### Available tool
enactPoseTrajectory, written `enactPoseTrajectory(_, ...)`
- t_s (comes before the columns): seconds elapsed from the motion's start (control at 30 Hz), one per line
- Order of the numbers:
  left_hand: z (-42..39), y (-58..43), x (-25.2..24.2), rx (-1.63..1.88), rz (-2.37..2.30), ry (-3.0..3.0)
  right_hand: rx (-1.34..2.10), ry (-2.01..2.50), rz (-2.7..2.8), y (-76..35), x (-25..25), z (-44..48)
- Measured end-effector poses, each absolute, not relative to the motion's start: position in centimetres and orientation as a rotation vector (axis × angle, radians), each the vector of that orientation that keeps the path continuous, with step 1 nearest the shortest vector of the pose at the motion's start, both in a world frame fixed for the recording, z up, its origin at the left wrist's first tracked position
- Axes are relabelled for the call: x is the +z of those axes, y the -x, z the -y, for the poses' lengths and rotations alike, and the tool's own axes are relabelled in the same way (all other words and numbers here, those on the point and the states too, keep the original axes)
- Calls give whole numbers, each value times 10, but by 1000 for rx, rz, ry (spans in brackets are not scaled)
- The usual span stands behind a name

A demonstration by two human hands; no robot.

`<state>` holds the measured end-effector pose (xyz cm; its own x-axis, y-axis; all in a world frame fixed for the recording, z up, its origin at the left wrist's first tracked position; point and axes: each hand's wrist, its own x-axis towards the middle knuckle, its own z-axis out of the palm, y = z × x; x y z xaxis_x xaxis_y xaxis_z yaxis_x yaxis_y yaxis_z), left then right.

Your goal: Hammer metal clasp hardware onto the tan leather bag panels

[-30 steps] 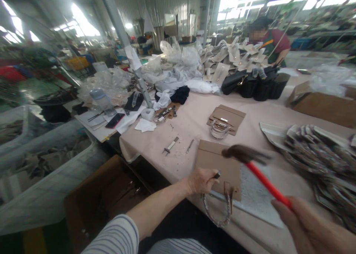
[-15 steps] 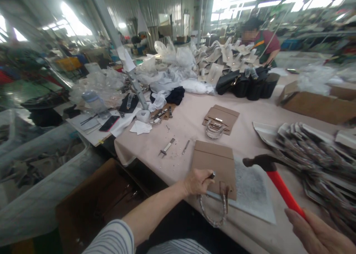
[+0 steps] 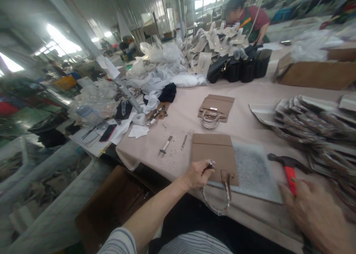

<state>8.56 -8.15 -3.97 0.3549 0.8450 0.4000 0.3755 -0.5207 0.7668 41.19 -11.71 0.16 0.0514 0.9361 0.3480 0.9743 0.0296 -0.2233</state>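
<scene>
My left hand (image 3: pixel 197 174) is closed round a short metal punch (image 3: pixel 211 162), upright over a tan leather bag panel (image 3: pixel 211 150). Its lower end is hidden by my fingers. A handle wrapped in clear film (image 3: pixel 228 194) hangs from the panel over the table edge. Beneath the panel lies a grey, scuffed board (image 3: pixel 254 172). My right hand (image 3: pixel 314 205), slightly blurred, grips the red handle of a claw hammer (image 3: pixel 290 174) at the board's right. The hammer's dark head is apart from the punch.
Another tan panel with a handle (image 3: pixel 218 106) lies farther back. A caliper-like tool (image 3: pixel 166 145) and a thin metal rod (image 3: pixel 184 142) are at left. Stacked wrapped pieces (image 3: pixel 303 124) fill the right. Black bags (image 3: pixel 239 68), a cardboard box (image 3: pixel 314 74) and a co-worker (image 3: pixel 256 20) are behind.
The hammer has moved right and down, away from the panel, with its handle now more foreshortened. My left hand keeps the punch on the panel. The whole view has shifted a little.
</scene>
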Motion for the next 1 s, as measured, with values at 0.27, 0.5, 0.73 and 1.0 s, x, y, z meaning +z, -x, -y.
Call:
enactPoseTrajectory(0.27, 81, -83, -32, 1064, -1130, -2114, -56, 1463, 2263, -302, -40, 100)
enactPoseTrajectory(0.5, 89, -82, -43, 1224, -1184, -2019, -47, 1527, 2281, -298, -48, 104)
enactPoseTrajectory(0.73, 93, -83, -45, 1276, -1165, -1965, -37, 1535, 2275, -294, -45, 103)
enactPoseTrajectory(1.0, 91, -80, -35, 1254, -1214, -1899, 4, 1558, 2281, -294, -46, 103)
